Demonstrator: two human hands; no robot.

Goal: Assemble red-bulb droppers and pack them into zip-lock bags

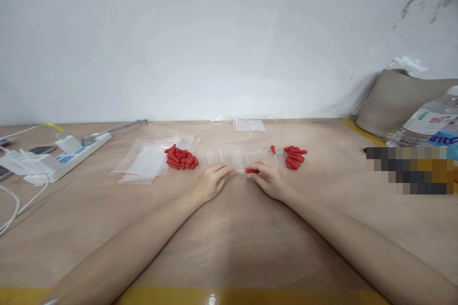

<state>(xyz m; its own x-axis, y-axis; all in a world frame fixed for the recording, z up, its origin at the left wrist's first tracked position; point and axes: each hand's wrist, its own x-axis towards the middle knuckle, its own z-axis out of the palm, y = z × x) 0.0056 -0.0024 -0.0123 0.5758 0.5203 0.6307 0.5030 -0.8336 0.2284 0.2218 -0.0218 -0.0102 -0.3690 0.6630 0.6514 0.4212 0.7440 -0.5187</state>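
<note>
My left hand (213, 180) pinches a thin clear dropper tube (239, 171) lying level just above the table. My right hand (269, 180) closes on a red rubber bulb (252, 171) at that tube's right end; whether the tube sits inside the bulb is hidden by my fingers. Behind both hands stretches a row of clear tubes (225, 156) laid side by side. Loose red bulbs (181, 158) are heaped at the row's left. Several red bulbs (295, 157) lie stacked at its right, and a single red bulb (273, 149) stands near them.
Clear zip bags (143, 157) lie left of the heap, another small bag (249, 126) by the wall. A power strip (77, 152) with chargers and cables occupies the left. At the right are a plastic bottle (425, 119), a grey-brown bag-like object (382, 100) and a pixelated patch.
</note>
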